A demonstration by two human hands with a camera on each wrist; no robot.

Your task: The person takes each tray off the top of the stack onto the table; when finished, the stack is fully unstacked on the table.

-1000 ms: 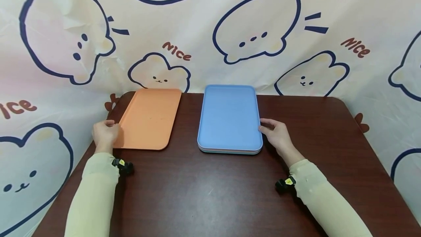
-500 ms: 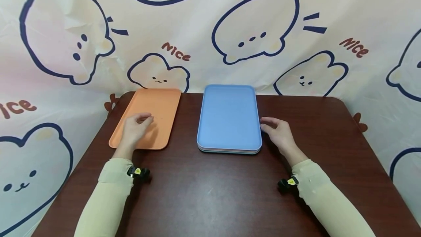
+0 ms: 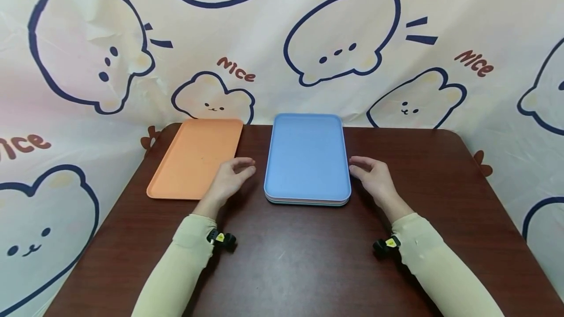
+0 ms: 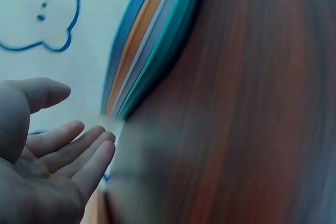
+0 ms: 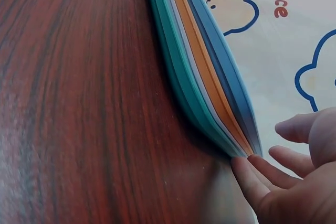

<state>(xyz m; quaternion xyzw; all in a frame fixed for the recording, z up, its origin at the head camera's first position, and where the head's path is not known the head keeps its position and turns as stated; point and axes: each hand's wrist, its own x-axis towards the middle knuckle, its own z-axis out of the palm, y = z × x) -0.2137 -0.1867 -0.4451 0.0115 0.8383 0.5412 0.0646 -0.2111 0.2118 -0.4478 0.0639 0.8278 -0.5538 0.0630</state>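
Observation:
A stack of trays stands at the middle of the table, a blue tray [image 3: 307, 160] on top. Below it the right wrist view shows the edges of an orange tray [image 5: 202, 66], a pale one and a green tray [image 5: 176, 69]. To the left an orange tray [image 3: 189, 165] lies flat by itself. My left hand [image 3: 229, 177], holding nothing, hovers between that tray and the stack, thumb and fingers apart. My right hand [image 3: 373, 177] is at the stack's right edge, fingertips right at the tray rims and thumb raised.
The dark wooden table [image 3: 282, 263] reaches back to a pale cloth backdrop [image 3: 326, 97] printed with cartoon bears. Its left and right edges run along the same cloth. A small black wrist camera [image 3: 222, 239] sits on the left sleeve.
My left hand has left the single orange tray's left edge and moved right across it towards the stack. The right hand has stayed beside the stack, and the trays have not moved.

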